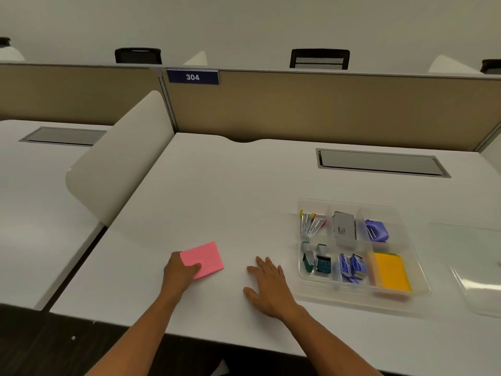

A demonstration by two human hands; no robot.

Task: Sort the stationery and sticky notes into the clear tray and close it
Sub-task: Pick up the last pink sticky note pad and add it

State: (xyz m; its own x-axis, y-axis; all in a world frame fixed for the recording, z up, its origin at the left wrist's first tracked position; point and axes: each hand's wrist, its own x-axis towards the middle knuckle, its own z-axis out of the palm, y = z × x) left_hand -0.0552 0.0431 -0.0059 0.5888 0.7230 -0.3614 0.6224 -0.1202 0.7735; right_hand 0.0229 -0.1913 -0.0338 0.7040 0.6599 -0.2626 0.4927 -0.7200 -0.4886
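A pink sticky note pad [205, 256] is in my left hand [180, 272], whose thumb lies over its near edge, just above the white desk. My right hand [268, 286] rests flat on the desk with fingers spread, holding nothing, just left of the clear tray [303, 278]. The tray's compartments hold binder clips [311, 223], a grey box [344, 228], a purple item [376, 230], green stamps [316, 260], blue packets [352, 267] and an orange-yellow sticky pad [391, 271]. The clear lid [474, 272] lies on the desk right of the tray.
A white curved divider [119, 164] stands at the desk's left side. A tan partition [311, 109] with a "304" sign [193, 77] closes the back. A grey cable hatch [379, 162] sits in the desk behind the tray.
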